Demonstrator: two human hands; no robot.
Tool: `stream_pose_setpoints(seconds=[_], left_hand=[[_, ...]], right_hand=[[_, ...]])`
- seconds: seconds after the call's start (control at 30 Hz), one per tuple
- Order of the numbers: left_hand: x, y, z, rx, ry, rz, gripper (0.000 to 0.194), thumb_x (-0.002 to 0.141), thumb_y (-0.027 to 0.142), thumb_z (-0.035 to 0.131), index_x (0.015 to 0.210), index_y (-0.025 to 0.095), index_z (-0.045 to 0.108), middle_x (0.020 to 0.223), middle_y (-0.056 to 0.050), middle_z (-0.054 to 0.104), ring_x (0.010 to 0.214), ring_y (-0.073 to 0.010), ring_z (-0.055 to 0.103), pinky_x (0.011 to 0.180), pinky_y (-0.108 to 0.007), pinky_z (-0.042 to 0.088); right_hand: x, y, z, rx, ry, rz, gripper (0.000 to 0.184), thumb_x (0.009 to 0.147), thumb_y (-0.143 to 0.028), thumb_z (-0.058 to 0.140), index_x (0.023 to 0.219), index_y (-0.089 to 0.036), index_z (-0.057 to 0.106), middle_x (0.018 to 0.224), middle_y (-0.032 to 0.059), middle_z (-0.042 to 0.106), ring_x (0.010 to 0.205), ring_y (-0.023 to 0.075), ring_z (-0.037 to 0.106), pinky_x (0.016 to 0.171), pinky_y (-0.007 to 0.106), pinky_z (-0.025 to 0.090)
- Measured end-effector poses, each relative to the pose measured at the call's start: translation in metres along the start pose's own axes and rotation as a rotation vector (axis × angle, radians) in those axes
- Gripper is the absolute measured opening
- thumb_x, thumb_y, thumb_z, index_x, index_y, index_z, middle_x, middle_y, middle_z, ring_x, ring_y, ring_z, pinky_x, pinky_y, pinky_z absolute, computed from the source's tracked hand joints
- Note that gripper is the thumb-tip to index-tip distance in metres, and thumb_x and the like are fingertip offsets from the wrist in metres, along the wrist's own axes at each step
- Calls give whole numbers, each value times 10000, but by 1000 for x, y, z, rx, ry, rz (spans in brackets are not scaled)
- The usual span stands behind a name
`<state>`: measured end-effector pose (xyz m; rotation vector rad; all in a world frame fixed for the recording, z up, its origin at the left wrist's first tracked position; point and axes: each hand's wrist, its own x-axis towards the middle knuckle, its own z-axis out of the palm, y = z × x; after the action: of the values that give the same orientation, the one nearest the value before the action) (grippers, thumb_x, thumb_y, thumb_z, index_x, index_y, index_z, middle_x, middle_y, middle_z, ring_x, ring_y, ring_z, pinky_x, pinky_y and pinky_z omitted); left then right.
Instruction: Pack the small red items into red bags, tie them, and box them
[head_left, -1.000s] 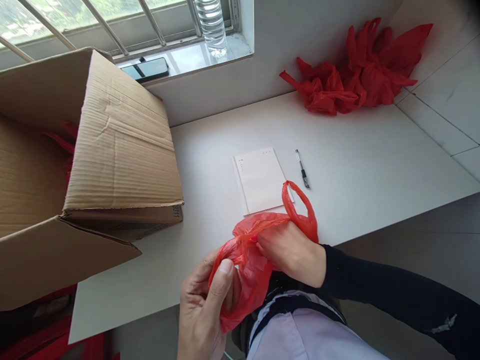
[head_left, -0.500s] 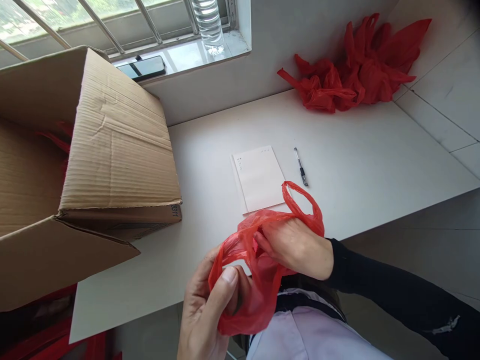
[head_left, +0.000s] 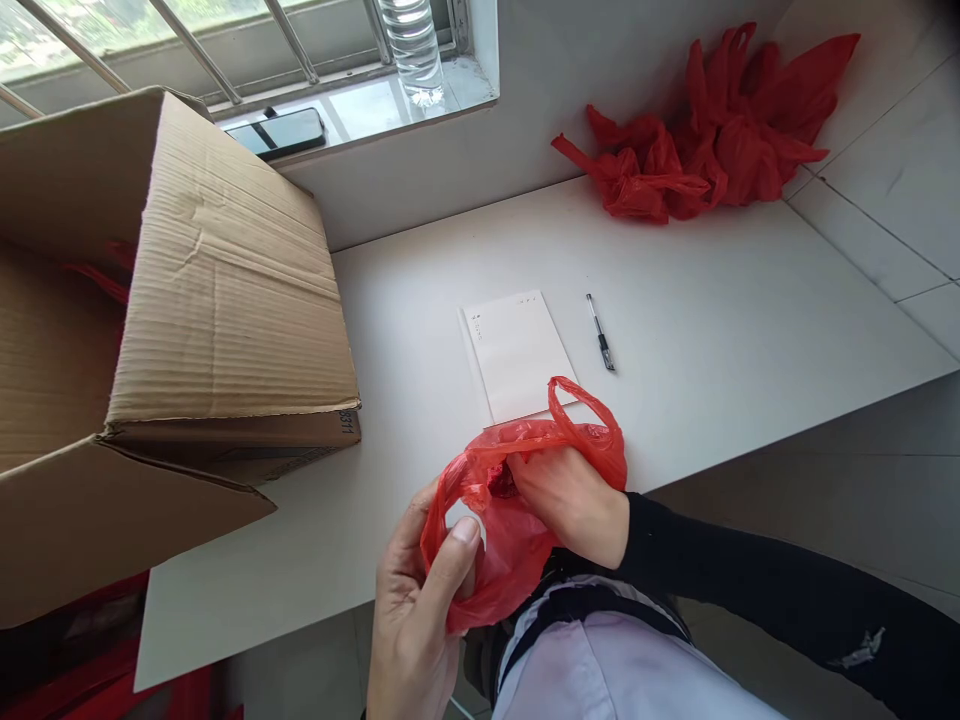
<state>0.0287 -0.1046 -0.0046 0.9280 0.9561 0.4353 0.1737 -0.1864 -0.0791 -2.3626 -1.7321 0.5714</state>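
Note:
A thin red plastic bag (head_left: 517,540) hangs between my two hands just off the near edge of the white table (head_left: 712,330). My left hand (head_left: 416,610) pinches one side of the bag between thumb and fingers. My right hand (head_left: 574,500), in a black sleeve, is curled closed on the bag's other side, its fingertips tucked into the plastic. One bag handle loops up over the lower edge of a white paper sheet (head_left: 517,350).
A large open cardboard box (head_left: 217,290) fills the table's left end. A black pen (head_left: 601,335) lies right of the paper. A heap of red bags (head_left: 705,140) sits at the back right corner. On the windowsill are a phone (head_left: 274,132) and a water bottle (head_left: 410,45).
Both hands have kept hold of the bag and worked it. My right hand has shifted slightly left and the handle loop has dropped lower and flatter.

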Motion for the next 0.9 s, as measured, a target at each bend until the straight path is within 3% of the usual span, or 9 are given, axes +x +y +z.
stream_pose_setpoints(seconds=[0.07, 0.13, 0.3, 0.43, 0.53, 0.63, 0.73, 0.83, 0.9], left_hand=[[2, -2, -1, 19, -16, 2, 355, 797, 348, 864, 1146, 334, 803, 814, 25, 725, 557, -60, 521, 542, -102, 487], [4, -4, -1, 29, -27, 0, 385, 818, 344, 848, 1198, 339, 785, 874, 16, 748, 581, -66, 547, 571, -112, 508], [6, -4, -1, 9, -26, 14, 370, 849, 327, 819, 1215, 365, 776, 1146, -30, 781, 995, -197, 719, 799, -203, 595], [6, -3, -1, 11, -18, 17, 367, 849, 339, 820, 1212, 362, 777, 1226, -36, 772, 1120, -255, 716, 870, -263, 613], [5, -5, -2, 11, 10, 14, 377, 838, 356, 829, 1211, 346, 778, 1255, -47, 767, 1142, -270, 717, 880, -276, 618], [3, -7, -2, 16, 31, 13, 373, 826, 373, 838, 1193, 334, 785, 1288, -59, 756, 1161, -274, 712, 886, -282, 620], [2, -8, -1, 26, 21, -2, 357, 824, 374, 843, 1175, 340, 789, 1295, -51, 755, 1181, -263, 701, 919, -280, 609], [2, -7, -1, 37, 41, -13, 373, 819, 386, 847, 1183, 335, 782, 1297, -48, 755, 1200, -259, 690, 921, -265, 606], [2, -7, -1, 41, 46, -6, 387, 815, 392, 849, 1191, 331, 779, 1303, -52, 753, 1208, -266, 687, 927, -272, 608]], right_hand=[[5, -4, 5, -65, -44, 30, 211, 868, 30, 552, 943, -91, 708, 929, 183, 745, 827, 300, 705, 731, 388, 531], [6, -6, 4, -96, -78, 35, 218, 849, 38, 559, 961, -81, 703, 947, 190, 744, 813, 298, 707, 688, 376, 518], [-10, -5, -14, -112, -133, 1, 218, 837, -6, 571, 983, -110, 696, 892, 124, 739, 737, 267, 693, 574, 352, 453], [-24, -6, -34, -126, -200, -10, 95, 809, -128, 610, 761, -176, 676, 676, 80, 667, 554, 244, 605, 473, 369, 326], [-27, -9, -49, -132, -257, 70, 191, 830, -181, 590, 642, -207, 620, 552, 57, 592, 477, 216, 541, 455, 370, 254], [-24, -10, -52, -110, -180, 166, 291, 942, -256, 519, 678, -197, 628, 563, 55, 603, 486, 218, 559, 469, 368, 259], [-21, -6, -41, -51, -61, 194, 368, 1048, -305, 434, 798, -164, 665, 657, 78, 670, 568, 229, 625, 526, 360, 348], [-18, 0, -27, 12, 16, 114, 232, 1060, -241, 457, 1033, -151, 669, 816, 76, 718, 728, 230, 679, 650, 341, 440], [-14, 1, -23, 39, 62, 74, 167, 1039, -188, 491, 1077, -150, 649, 862, 76, 720, 787, 232, 686, 705, 337, 462]])
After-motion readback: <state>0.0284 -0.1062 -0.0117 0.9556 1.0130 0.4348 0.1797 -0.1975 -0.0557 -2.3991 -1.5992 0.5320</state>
